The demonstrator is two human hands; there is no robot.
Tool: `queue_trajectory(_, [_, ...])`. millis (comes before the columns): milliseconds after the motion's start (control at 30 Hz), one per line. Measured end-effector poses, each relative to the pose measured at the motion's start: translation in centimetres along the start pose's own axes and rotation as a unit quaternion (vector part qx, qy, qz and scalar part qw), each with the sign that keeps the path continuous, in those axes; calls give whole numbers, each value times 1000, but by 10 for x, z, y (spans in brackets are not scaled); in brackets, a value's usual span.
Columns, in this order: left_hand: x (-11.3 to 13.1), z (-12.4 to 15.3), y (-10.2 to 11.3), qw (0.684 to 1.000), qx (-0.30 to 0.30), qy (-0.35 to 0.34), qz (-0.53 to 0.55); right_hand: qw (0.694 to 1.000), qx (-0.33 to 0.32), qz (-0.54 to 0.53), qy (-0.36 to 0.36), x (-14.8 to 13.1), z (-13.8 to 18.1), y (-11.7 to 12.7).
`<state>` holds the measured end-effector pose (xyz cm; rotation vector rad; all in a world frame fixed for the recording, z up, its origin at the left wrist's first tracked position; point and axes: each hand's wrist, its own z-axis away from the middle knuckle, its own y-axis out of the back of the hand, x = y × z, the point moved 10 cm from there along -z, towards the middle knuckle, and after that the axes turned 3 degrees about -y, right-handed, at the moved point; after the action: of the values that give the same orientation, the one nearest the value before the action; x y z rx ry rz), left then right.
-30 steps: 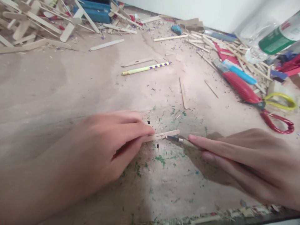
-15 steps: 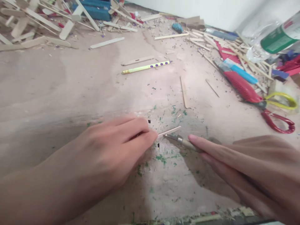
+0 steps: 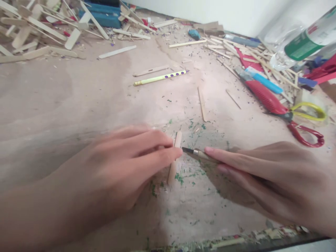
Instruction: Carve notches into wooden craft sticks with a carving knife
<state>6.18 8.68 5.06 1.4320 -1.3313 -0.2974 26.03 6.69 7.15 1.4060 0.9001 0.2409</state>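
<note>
Wooden stick [image 3: 172, 171] lay just past 12 o'clock, knife [image 3: 202, 155] close at 3

Around the stick, the littered tabletop [image 3: 78, 101] spread widest, cut off at 9 o'clock. The left hand [image 3: 131, 161], at 9 o'clock, was nearly closed, holding the stick between its fingertips and hiding its middle. The right hand [image 3: 267, 171], near 4 o'clock, was closed around the knife's handle, whose end it covered. At 2 o'clock a bottle [image 3: 301, 49] ran out of view; below it, the blades of the scissors [image 3: 289, 115] were hard to make out. Whether the knife's tip touched the left fingertips could not be told. Half a second earlier, the stick had pointed between 2 and 3 o'clock; it had since swung anticlockwise
</note>
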Motion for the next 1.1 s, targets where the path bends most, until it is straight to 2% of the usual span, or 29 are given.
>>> queue_trajectory(133, [-3, -3, -6, 994, -10, -53, -96, 1000, -11, -20, -5, 2, 4, -3])
queue_trajectory(333, [-2, -9, -16, 989, -22, -91, -117, 997, 5, -77, -24, 3, 10, -4])
queue_trajectory(600, [-5, -14, -5, 994, -52, -41, -89, 995, -1, -90, -32, 6, 13, -5])
queue_trajectory(833, [-13, -15, -8, 997, -66, 4, -42, 994, -25, -102, -26, 2, 14, -9])
queue_trajectory(1100, [-14, -11, -5, 999, -47, 1, -27, 996, -23, -89, -7, -15, 4, -7])
